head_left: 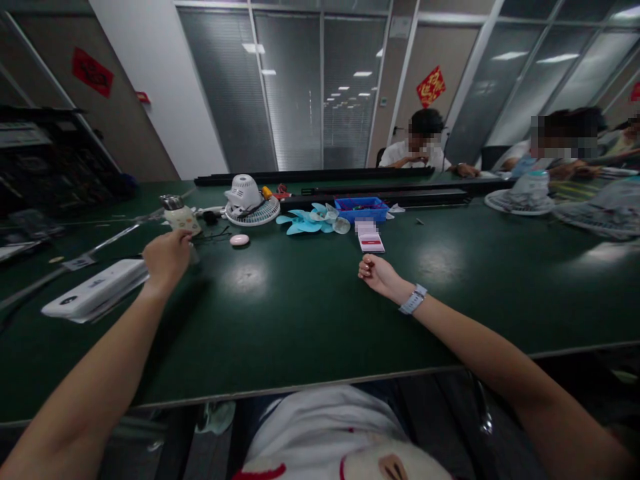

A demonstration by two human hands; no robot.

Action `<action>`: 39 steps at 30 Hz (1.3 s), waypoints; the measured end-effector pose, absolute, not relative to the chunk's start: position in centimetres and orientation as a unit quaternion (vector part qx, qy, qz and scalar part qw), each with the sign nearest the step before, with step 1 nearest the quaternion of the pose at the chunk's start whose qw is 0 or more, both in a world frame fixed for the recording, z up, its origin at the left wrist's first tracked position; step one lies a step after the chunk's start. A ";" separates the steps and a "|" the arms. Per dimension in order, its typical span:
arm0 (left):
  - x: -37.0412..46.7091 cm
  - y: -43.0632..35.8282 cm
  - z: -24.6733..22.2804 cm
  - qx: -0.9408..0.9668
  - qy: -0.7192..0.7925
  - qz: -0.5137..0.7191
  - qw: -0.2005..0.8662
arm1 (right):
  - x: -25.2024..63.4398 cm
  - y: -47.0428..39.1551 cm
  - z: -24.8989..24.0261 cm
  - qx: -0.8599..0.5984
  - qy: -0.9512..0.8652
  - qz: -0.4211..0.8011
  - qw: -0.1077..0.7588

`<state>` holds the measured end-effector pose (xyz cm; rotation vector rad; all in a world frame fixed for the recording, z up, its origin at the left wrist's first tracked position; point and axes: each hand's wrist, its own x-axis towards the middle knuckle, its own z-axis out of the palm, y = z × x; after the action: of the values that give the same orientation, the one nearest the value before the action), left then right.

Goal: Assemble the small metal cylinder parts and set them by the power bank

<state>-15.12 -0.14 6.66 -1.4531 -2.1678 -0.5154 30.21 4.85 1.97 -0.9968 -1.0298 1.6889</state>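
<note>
My left hand (167, 261) is raised over the left side of the green table, its fingers pinched together. A faint pale shape shows just below the fingertips; I cannot make out what it is. Behind this hand stands a cream bottle (183, 219) with a metal lid, and I cannot tell whether they touch. Under the left wrist lies a long white device (97, 290). My right hand (381, 275), with a pale watch (413, 299) on the wrist, has its fingers curled in and nothing visible in them. Just beyond it lies an open white and red card or booklet (371, 241).
A white fan head (245, 193), light-blue fan blades (305, 221), a blue parts tray (361, 210) and a pink oval object (239, 240) sit toward the back. Dark long bars (315, 177) lie behind them. Several people sit across the table, near more fan parts (520, 198).
</note>
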 end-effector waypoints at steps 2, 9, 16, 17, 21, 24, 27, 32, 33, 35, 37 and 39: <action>-17.2 0.0 6.3 -0.515 -0.807 -0.184 0.224 | 30.3 4.9 1.9 -0.402 -0.412 0.685 0.447; -18.1 0.5 5.4 -0.526 -0.810 -0.172 0.196 | 30.3 4.9 1.9 -0.406 -0.395 0.692 0.448; -18.1 0.7 5.5 -0.512 -0.824 -0.153 0.189 | 30.1 4.8 2.2 -0.407 -0.382 0.698 0.448; -18.0 0.7 5.5 -0.513 -0.824 -0.147 0.188 | 30.1 4.8 2.2 -0.408 -0.380 0.699 0.448; -17.9 0.9 5.0 -0.542 -0.813 -0.120 0.177 | 30.1 4.7 2.3 -0.409 -0.380 0.698 0.449; -17.9 1.0 4.6 -0.565 -0.795 -0.117 0.185 | 30.1 4.7 2.2 -0.410 -0.394 0.691 0.446; -17.4 1.2 4.7 -0.554 -0.801 -0.153 0.169 | 30.2 4.8 2.1 -0.412 -0.413 0.680 0.444; -10.9 1.1 4.9 -0.618 -0.733 -0.285 0.012 | 30.1 5.0 1.8 -0.418 -0.445 0.659 0.440; -8.6 0.8 4.8 -0.647 -0.698 -0.305 -0.023 | 30.0 4.9 1.8 -0.420 -0.446 0.656 0.441; -3.8 -0.4 4.2 -0.709 -0.610 -0.342 -0.091 | 29.6 4.3 1.7 -0.426 -0.470 0.632 0.445; 0.5 -2.1 3.6 -0.748 -0.532 -0.370 -0.143 | 28.9 3.1 1.8 -0.420 -0.549 0.575 0.438; 3.5 -3.7 3.1 -0.768 -0.481 -0.383 -0.178 | 27.9 1.4 2.1 -0.381 -0.665 0.499 0.405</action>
<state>3.54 -3.72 3.10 -2.7319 -1.7100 -1.3635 27.94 1.43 2.13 -0.9628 -1.6777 1.2603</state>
